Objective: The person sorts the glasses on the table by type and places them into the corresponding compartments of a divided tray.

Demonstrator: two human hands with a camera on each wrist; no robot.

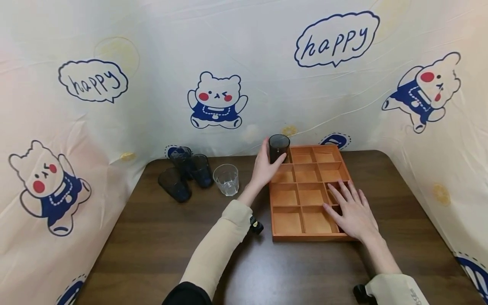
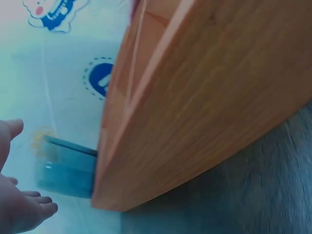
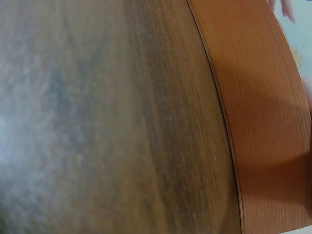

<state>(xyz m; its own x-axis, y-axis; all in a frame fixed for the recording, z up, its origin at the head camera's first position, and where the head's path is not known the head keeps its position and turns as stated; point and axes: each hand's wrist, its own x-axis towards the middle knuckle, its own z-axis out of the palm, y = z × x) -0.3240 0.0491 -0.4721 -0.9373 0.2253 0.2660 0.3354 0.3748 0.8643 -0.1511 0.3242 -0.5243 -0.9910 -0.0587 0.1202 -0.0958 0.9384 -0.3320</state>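
Observation:
A dark tinted drinking glass (image 1: 279, 148) stands upright in the far left compartment of the wooden divided box (image 1: 310, 238). My left hand (image 1: 264, 163) is beside this glass, thumb toward its near side and fingers along its left. In the left wrist view the left hand (image 2: 22, 195) has its fingers spread, with a gap between them and the glass (image 2: 68, 168). My right hand (image 1: 352, 212) lies over the box's near right side, fingers stretched across the compartments. Its fingers do not show clearly in the right wrist view, where the box's side wall (image 3: 258, 117) fills the right.
Left of the box, several dark glasses (image 1: 175, 185) stand grouped, some tilted in view, with a clear glass (image 1: 226, 180) beside them. The brown wooden table (image 1: 152, 250) lies beneath. A printed cloth (image 1: 152, 38) hangs behind the table and along both sides.

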